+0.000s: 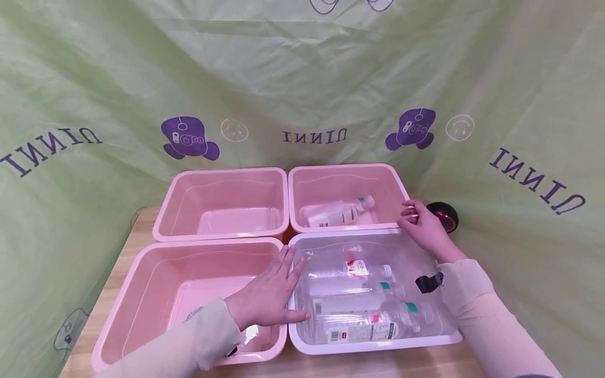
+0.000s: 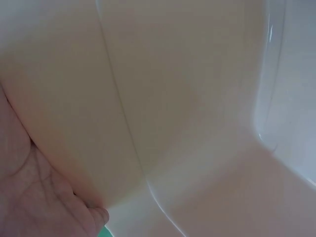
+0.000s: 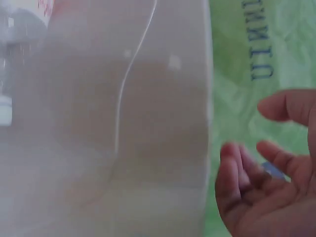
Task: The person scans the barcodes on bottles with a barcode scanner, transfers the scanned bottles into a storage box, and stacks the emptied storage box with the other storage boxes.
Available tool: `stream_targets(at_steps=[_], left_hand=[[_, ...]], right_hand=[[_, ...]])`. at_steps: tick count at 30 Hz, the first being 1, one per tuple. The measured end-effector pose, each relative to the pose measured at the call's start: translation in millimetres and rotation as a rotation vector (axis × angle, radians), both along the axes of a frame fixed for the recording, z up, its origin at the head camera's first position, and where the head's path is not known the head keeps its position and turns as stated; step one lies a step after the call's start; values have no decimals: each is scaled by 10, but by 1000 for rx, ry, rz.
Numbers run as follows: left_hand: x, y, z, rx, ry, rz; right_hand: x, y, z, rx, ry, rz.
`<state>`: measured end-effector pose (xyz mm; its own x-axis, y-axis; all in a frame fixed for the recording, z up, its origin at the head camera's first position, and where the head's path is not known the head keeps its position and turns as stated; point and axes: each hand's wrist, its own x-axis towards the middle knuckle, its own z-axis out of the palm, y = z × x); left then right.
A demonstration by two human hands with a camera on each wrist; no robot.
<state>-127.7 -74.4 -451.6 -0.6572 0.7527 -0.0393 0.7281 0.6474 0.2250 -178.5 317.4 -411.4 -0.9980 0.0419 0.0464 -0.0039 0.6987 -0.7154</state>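
A whitish plastic basin [image 1: 375,346] at the front right holds several clear plastic bottles [image 1: 361,332] lying on their sides, some with green caps. My left hand [image 1: 270,290] lies over the meeting rims of this basin and the front pink basin [image 1: 118,304], fingers spread and straight. Its palm side shows near a basin wall in the left wrist view. Near the far right corner of the whitish basin is my right hand [image 1: 429,231], beside the back right pink basin [image 1: 347,170]. In the right wrist view its fingers [image 3: 229,180] are loosely bent, holding nothing.
Another clear bottle [image 1: 337,212] lies inside the back right basin. A further pink basin [image 1: 222,176] stands at the back left. Behind the right hand sits a round black object [image 1: 444,216] with a red glow. Green printed cloth [image 1: 302,79] hangs around the wooden table [image 1: 113,278].
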Motion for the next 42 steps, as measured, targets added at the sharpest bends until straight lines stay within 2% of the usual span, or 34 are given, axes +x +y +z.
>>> stream_targets(at_steps=[2, 4, 6, 9, 12, 15, 19, 23, 30, 35, 39, 42], left_hand=[[-25, 7, 18, -3, 12, -2], [-46, 10, 39, -2, 16, 0], [-61, 11, 57, -5, 11, 4], [-70, 3, 78, 0, 5, 4], [-70, -10, 87, 1, 2, 5], [-65, -33, 86, 3, -3, 7], [-51, -59, 76, 19, -12, 5], [-23, -84, 66, 18, -18, 11], [14, -92, 27, 1, -15, 9], [31, -64, 12, 2, 6, 3], [44, -46, 7, 3, 23, -8], [37, -31, 3, 1, 34, -22]], right_hand=[[71, -23, 74, -28, 19, 65], [123, -28, 133, -21, 41, 138], [164, -31, 177, 8, 26, 231], [197, -32, 182, 86, -57, 409], [223, -61, 132, 115, -149, 571], [252, -107, 55, 110, -241, 649], [310, -175, -14, 196, -385, 694], [341, -233, -64, 286, -452, 742], [414, -260, -107, 277, -588, 707], [481, -243, -99, 288, -654, 710], [547, -243, -132, 365, -708, 711], [610, -237, -187, 431, -699, 739]])
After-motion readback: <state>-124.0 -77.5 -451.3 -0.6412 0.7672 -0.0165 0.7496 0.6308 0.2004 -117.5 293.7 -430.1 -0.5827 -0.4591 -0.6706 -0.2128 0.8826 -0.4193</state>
